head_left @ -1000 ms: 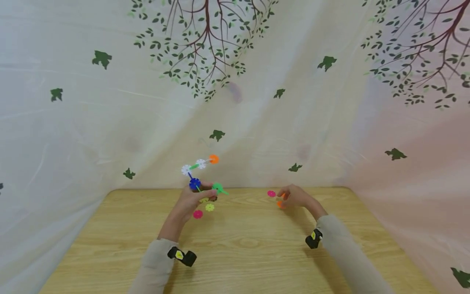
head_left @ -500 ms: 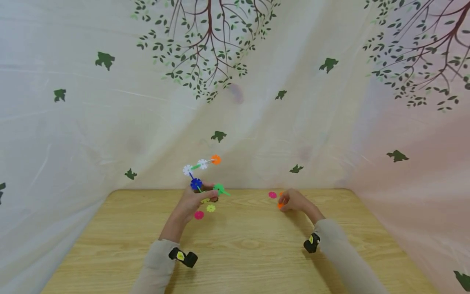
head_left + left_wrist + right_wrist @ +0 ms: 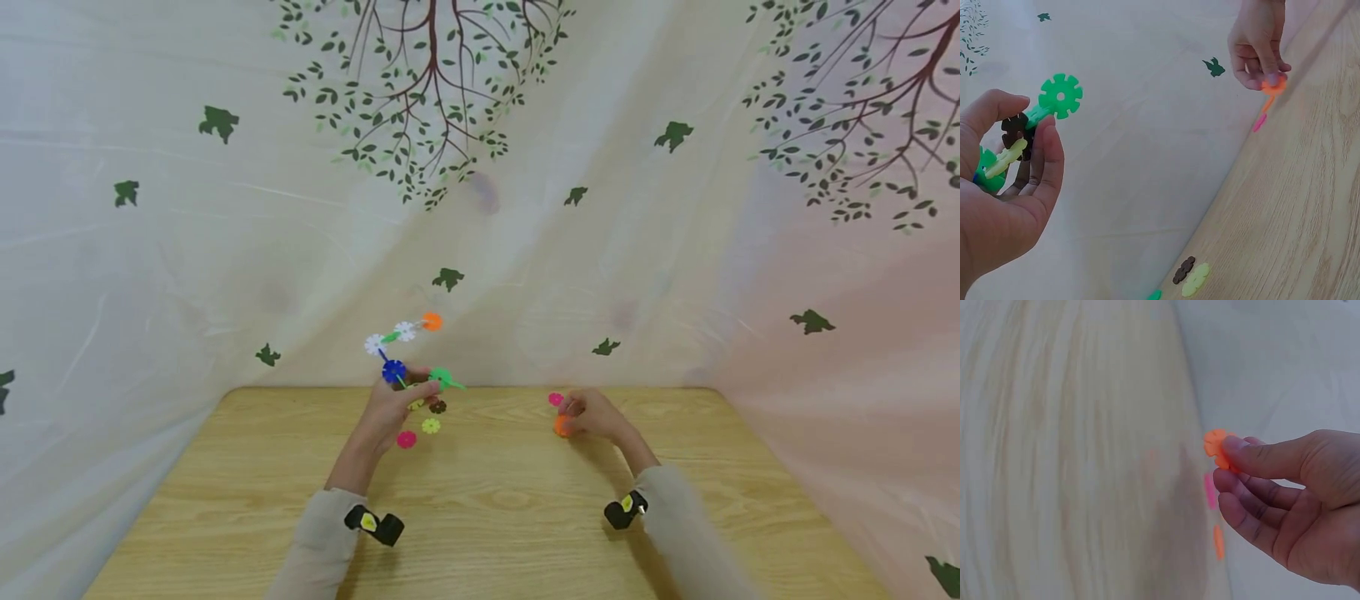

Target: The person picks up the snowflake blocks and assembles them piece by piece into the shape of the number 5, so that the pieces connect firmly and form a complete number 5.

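From where I stand, the left hand grips a colourful chain of discs above the table, and the right hand pinches an orange disc with thumb and fingers, near the pink disc lying there

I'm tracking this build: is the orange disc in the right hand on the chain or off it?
Off: the right hand pinches that orange disc, clearly apart from the chain in the left hand.
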A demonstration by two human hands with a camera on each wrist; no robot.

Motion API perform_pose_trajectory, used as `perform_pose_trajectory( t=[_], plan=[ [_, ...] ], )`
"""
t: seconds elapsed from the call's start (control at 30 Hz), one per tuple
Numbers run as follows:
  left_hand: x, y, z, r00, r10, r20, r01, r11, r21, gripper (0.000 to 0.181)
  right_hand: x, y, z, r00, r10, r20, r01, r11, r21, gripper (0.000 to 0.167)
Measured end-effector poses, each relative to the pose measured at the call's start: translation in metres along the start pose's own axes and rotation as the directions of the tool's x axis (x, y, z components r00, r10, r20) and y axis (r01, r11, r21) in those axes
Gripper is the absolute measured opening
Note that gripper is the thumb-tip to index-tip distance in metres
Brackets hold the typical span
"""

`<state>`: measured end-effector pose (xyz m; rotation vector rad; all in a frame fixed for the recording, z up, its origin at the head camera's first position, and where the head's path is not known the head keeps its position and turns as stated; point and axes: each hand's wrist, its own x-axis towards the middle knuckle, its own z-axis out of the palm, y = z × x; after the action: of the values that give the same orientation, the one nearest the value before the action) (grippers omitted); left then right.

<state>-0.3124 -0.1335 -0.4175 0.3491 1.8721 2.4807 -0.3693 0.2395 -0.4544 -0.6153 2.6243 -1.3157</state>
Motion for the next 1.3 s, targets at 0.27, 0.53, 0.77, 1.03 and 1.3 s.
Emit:
perform_pose_trajectory(
  t=[0.27, 0.53, 0.77, 1.03, 1.3],
  plan=[
    [-0.001, 0.003, 0.001, 1.0, 0.013, -0.025, -0.014, 0.999, -0.044, 0.018, 0.011, -0.052, 0.024, 0.994, -0.049, -0.095, 0.065, 0.982, 0.175, 0.024],
    [0.0, 0.001, 0.001, 0.999, 0.024, -0.038, -0.027, 0.996, -0.081, 0.018, 0.022, -0.111, 0.05, 0.99, -0.07, -0.124, 0.114, 0.908, 0.403, 0.027],
    [0.002, 0.0, 0.001, 0.998, 0.029, -0.05, -0.034, 0.994, -0.103, 0.019, 0.029, -0.127, 0.069, 0.982, -0.063, -0.178, 0.148, 0.842, 0.518, 0.026],
    [0.003, -0.001, 0.001, 0.997, 0.04, -0.065, -0.048, 0.992, -0.116, 0.023, 0.031, -0.131, 0.083, 0.986, -0.046, -0.161, 0.131, 0.812, 0.568, 0.023],
    [0.004, -0.001, -0.003, 0.997, 0.045, -0.064, -0.051, 0.994, -0.101, 0.023, 0.033, -0.135, 0.09, 0.985, -0.039, -0.168, 0.133, 0.794, 0.593, 0.022]
  ],
)
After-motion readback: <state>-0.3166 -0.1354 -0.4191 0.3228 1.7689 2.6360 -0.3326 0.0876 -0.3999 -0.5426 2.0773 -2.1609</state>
